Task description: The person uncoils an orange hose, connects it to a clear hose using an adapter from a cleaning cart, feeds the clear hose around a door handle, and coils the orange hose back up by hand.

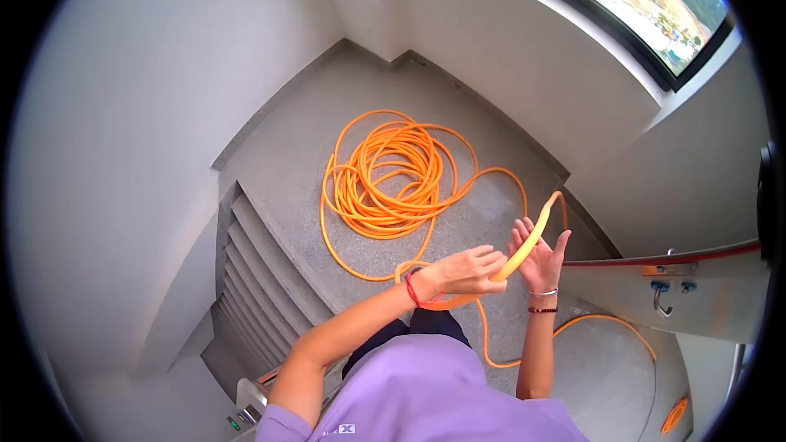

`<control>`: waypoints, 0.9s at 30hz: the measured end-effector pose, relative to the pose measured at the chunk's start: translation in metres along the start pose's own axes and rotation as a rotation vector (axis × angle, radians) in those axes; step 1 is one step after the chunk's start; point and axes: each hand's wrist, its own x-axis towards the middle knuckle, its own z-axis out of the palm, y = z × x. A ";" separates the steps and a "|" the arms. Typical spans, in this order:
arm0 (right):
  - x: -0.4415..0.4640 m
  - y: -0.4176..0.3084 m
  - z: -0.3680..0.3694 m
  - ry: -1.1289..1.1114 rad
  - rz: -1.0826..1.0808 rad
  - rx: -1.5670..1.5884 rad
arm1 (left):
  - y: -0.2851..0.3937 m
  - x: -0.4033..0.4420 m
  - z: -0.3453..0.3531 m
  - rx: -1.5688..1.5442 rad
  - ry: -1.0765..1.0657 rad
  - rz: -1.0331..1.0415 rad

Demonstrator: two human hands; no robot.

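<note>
An orange cable (393,227) lies in a loose pile of overlapping loops on the grey floor ahead of me. A raised stretch of it runs through my left hand (465,270), whose fingers are wrapped round it. My right hand (539,262) is open, palm up and fingers apart, with the raised cable passing in front of the palm. I cannot tell whether the cable touches that palm. From there the cable bends over and drops behind the right hand. Another length trails along the floor past my right forearm.
Grey stairs (258,278) descend on the left, beside the landing's edge. White walls and a window (639,8) surround the landing. On the right are a door (720,303) with a metal handle (661,301) and a small orange coil (675,416). A metal fixture (250,401) stands at lower left.
</note>
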 end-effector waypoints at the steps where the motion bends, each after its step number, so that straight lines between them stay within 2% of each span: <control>1: 0.021 0.003 -0.010 0.098 0.071 0.111 | 0.001 -0.020 0.014 -0.041 -0.020 -0.040; 3: 0.043 0.009 -0.046 0.179 0.013 -0.083 | 0.004 -0.053 0.015 -0.075 -0.048 -0.085; 5: 0.048 -0.001 -0.045 0.426 -0.143 -0.258 | -0.002 -0.075 0.010 -0.173 0.090 -0.252; 6: 0.045 -0.010 -0.043 0.508 -0.227 -0.397 | -0.010 -0.096 0.006 -0.229 0.036 -0.330; 7: 0.046 -0.015 -0.040 0.594 -0.314 -0.540 | -0.024 -0.128 -0.005 -0.300 -0.014 -0.459; 9: 0.042 -0.036 -0.049 0.630 -0.358 -0.731 | -0.050 -0.210 -0.022 -0.372 -0.082 -0.746; 11: 0.039 -0.045 -0.045 0.649 -0.437 -0.808 | -0.062 -0.330 -0.007 -0.346 -0.038 -1.043; 12: 0.041 -0.047 -0.039 0.700 -0.449 -0.880 | -0.063 -0.378 -0.033 -0.410 -0.160 -1.247; 13: 0.042 -0.051 -0.036 0.747 -0.462 -0.956 | -0.049 -0.459 -0.022 -0.266 -0.350 -1.393; 14: 0.047 -0.062 -0.048 0.740 -0.485 -1.136 | -0.043 -0.498 -0.059 -0.301 -0.668 -1.542; 15: 0.054 -0.066 -0.046 0.786 -0.510 -1.192 | -0.028 -0.546 -0.085 -0.315 -0.703 -1.669; 16: 0.065 -0.066 -0.032 0.840 -0.532 -1.256 | -0.009 -0.592 -0.107 -0.336 -0.589 -1.782; 17: 0.080 -0.067 -0.017 0.892 -0.552 -1.322 | 0.012 -0.645 -0.120 -0.345 -0.353 -1.868; 18: 0.094 -0.077 -0.016 0.863 -0.603 -1.444 | 0.039 -0.682 -0.140 -0.373 -0.054 -2.066; 20: 0.124 -0.094 -0.013 0.837 -0.683 -1.628 | 0.095 -0.736 -0.183 -0.173 -0.035 -2.255; 21: 0.137 -0.098 -0.004 0.845 -0.700 -1.730 | 0.133 -0.775 -0.194 -0.070 -0.145 -2.308; 22: 0.150 -0.104 0.006 0.813 -0.699 -1.748 | 0.164 -0.797 -0.212 -0.117 -0.165 -2.440; 23: 0.162 -0.107 0.013 0.929 -0.617 -1.880 | 0.214 -0.852 -0.207 -0.265 0.013 -2.585; 24: 0.175 -0.109 0.016 1.044 -0.537 -2.005 | 0.235 -0.837 -0.239 -0.497 0.396 -2.803; 25: 0.188 -0.115 0.006 1.093 -0.639 -2.121 | 0.253 -0.827 -0.262 -0.548 0.585 -2.915; 26: 0.198 -0.101 0.018 1.104 -0.592 -2.135 | 0.281 -0.838 -0.279 -0.751 0.860 -2.932; 27: 0.207 -0.095 0.022 1.115 -0.544 -2.150 | 0.301 -0.837 -0.299 -0.596 0.698 -3.009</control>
